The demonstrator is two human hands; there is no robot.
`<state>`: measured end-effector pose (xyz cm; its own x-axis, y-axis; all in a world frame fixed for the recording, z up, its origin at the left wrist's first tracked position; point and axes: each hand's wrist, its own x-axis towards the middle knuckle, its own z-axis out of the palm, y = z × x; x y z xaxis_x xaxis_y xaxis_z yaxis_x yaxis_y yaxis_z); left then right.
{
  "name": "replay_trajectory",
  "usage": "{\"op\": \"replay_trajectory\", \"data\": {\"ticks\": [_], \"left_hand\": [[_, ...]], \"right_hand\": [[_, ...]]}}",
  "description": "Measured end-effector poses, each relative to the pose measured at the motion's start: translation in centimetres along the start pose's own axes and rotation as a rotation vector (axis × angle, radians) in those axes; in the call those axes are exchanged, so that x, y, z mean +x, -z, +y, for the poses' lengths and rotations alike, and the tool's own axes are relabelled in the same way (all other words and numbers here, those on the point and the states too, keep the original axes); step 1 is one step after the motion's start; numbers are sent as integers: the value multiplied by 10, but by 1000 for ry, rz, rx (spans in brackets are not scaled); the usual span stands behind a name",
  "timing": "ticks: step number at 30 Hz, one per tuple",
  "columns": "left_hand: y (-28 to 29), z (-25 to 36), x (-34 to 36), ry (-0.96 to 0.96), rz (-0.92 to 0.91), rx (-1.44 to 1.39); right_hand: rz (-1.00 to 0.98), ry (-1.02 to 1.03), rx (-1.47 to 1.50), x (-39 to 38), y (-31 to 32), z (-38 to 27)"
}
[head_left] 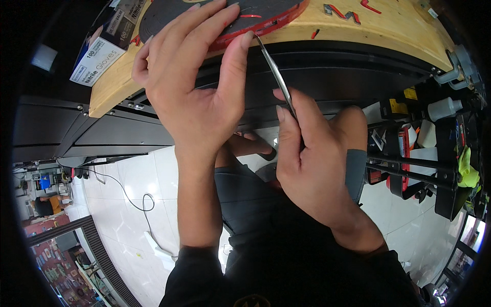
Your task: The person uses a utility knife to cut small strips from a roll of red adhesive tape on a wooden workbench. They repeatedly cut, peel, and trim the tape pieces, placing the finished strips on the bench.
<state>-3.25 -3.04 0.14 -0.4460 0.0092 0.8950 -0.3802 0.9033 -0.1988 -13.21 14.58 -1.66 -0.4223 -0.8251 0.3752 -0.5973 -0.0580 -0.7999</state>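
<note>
My left hand [194,87] is spread over a dark, rounded flat piece [169,13] with a red rim [271,23], fingers apart, thumb tip against the rim. My right hand [312,158] grips a slender metal hand tool [271,61], its thin tip touching or very close to that rim beside my left thumb. Small red scraps and cut pieces [342,13] lie on the wooden worktop [409,38] to the right of the dark piece.
A glove box [102,51] stands at the worktop's left. A black tool cart [429,169] with bottles and supplies is at the right. A cable [143,204] lies on the tiled floor. A person in orange and black [48,204] is in the far left background.
</note>
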Motion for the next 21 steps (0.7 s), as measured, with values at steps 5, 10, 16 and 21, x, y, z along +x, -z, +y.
{"op": "replay_trajectory", "data": {"ticks": [5, 10, 16, 21], "left_hand": [[8, -4, 2, -65, -66, -40], [9, -1, -3, 138, -71, -39], [2, 2, 0, 123, 3, -129], [-3, -10, -10, 135, 16, -136]], "right_hand": [[6, -6, 8, -1, -1, 0], [-25, -19, -32, 0, 5, -5], [-70, -58, -39, 3, 13, -6], [-81, -32, -124, 7, 22, -14]]}}
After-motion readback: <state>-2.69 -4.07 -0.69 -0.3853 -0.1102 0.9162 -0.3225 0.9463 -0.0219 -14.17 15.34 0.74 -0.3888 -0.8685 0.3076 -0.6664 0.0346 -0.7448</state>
